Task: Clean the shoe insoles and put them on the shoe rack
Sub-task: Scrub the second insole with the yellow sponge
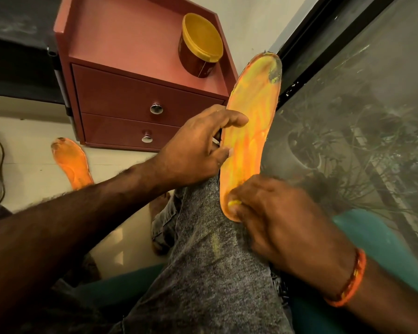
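The left hand (191, 150) grips the insole (249, 131) at its middle, resting on the knee; the right hand (270, 213) pinches its near end. Hard rubbing may bend it, or it slips to the floor.

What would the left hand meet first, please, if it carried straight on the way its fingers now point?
Nothing new: the left hand already touches the insole it holds; beyond that, probably the glass door, though depth is unclear.

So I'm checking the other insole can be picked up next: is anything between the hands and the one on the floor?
The person's own grey-trousered knee lies between both hands and the floor insole. The left hand and right hand also both hold the raised insole.
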